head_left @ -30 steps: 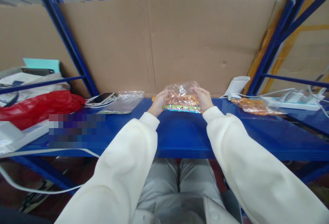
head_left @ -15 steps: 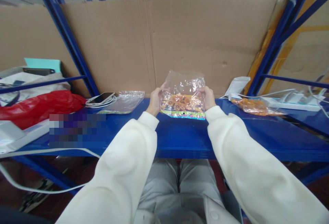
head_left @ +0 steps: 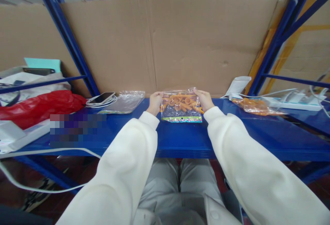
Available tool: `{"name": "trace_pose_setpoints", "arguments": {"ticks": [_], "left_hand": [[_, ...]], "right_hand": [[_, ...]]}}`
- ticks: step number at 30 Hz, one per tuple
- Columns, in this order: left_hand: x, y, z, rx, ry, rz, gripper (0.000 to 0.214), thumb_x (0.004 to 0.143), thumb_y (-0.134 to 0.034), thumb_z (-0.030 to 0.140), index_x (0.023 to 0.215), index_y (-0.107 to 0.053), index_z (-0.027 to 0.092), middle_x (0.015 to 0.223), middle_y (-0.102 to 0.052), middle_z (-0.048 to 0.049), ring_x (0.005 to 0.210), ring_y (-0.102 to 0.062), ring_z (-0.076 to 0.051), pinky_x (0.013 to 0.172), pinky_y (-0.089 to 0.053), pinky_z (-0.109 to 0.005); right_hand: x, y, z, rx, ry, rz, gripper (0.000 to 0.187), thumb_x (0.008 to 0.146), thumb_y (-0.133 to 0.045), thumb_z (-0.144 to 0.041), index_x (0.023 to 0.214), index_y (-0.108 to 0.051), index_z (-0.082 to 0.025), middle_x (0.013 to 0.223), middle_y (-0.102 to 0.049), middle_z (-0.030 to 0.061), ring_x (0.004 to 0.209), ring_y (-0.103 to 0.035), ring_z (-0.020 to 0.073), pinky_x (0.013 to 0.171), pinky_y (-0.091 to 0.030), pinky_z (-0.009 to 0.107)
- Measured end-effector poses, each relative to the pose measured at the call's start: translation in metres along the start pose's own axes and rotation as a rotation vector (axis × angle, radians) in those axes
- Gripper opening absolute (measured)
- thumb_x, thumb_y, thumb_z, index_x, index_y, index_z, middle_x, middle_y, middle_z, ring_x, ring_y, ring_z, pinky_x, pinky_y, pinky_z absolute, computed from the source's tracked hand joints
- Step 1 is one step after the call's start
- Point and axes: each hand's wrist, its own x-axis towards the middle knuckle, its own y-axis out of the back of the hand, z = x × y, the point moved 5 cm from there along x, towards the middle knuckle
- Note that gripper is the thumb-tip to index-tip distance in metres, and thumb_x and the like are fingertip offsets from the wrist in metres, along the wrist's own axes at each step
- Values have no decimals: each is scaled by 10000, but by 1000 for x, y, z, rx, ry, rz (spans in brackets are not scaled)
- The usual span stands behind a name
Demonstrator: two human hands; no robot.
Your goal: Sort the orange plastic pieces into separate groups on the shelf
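Observation:
A clear plastic bag [head_left: 177, 113] with a colourful printed strip along its near edge lies on the blue shelf in front of me. Several orange plastic pieces [head_left: 180, 102] are inside it, gathered toward its far side. My left hand [head_left: 155, 102] grips the bag's far left corner. At the far right corner, my right hand [head_left: 203, 99] has its fingers closed on the plastic. The fingertips of both hands are partly hidden by the bag and its glare.
Left of the bag, flat clear bags [head_left: 126, 102] lie beside a phone [head_left: 104, 97] and a coiled white cable. On the right, another bag of orange pieces [head_left: 255, 106] sits by a power strip [head_left: 296, 104]. A cardboard sheet [head_left: 190, 39] stands behind the blue shelf [head_left: 185, 142].
The bag's upper part, raised before, has come down flat. The orange pieces have shifted toward its far side, and my right hand has moved slightly left along the bag.

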Motion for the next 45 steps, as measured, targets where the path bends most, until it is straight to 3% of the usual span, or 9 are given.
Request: {"name": "trace_pose_setpoints", "arguments": {"ticks": [6,10,15,20,24,31,36,41,45], "left_hand": [[6,0,-2,-114,36,-60,164,877,-578,228,727,-584,160,564,-644,-15,417,-556,-106,446,-420,-211],[11,2,-5,-39,5,-72,252,859,-691,335,701,-582,172,468,-555,25,366,-482,-85,415,-352,-195],[9,3,-7,138,-33,-51,193,865,-675,294,733,-586,186,373,-345,100,318,-331,-69,391,-228,-186],[5,1,-7,160,-74,-33,256,950,-549,284,713,-567,189,356,-269,106,303,-264,-66,385,-176,-194],[8,5,-9,139,-68,-5,274,945,-541,314,726,-622,171,330,-276,97,285,-255,-69,382,-181,-202],[13,8,-14,82,-32,5,177,864,-597,243,717,-644,156,384,-471,56,272,-313,-57,343,-181,-188],[15,8,-16,86,18,-7,123,793,-682,213,700,-618,163,421,-529,49,282,-357,-51,347,-231,-177],[11,5,-14,180,-1,-104,163,757,-706,147,642,-593,172,353,-392,91,279,-296,-45,354,-177,-183],[6,1,-14,193,9,-174,134,744,-712,117,652,-625,164,331,-329,109,277,-276,-42,359,-147,-184]], "right_hand": [[-7,-4,-4,127,-94,-72,76,742,-762,-264,712,-715,-212,738,-752,3,656,-680,165,668,-577,310],[-15,-11,-3,84,-260,-202,102,785,-694,-128,688,-696,-159,671,-723,41,562,-639,129,577,-535,242],[-18,-12,-3,82,-304,-165,193,869,-716,-201,696,-638,-164,603,-668,15,477,-589,101,492,-491,201],[-18,-10,0,53,-316,-108,240,887,-712,-184,684,-584,-174,590,-646,-16,459,-579,93,482,-485,200],[-19,-9,4,53,-336,-92,264,889,-677,-115,662,-555,-174,519,-573,-37,432,-538,82,463,-466,187],[-17,-7,8,43,-368,-77,297,840,-741,-137,623,-543,-182,497,-546,-40,443,-502,75,456,-449,177],[-15,-5,14,21,-401,-131,262,798,-749,-56,637,-580,-175,534,-609,-14,454,-536,82,476,-483,183],[-16,-6,22,11,-488,-228,145,836,-684,-37,762,-671,-161,629,-690,12,492,-579,98,520,-526,221],[-14,-1,21,63,-455,-154,165,899,-623,-73,763,-663,-158,630,-696,41,500,-587,116,472,-511,218]]}}
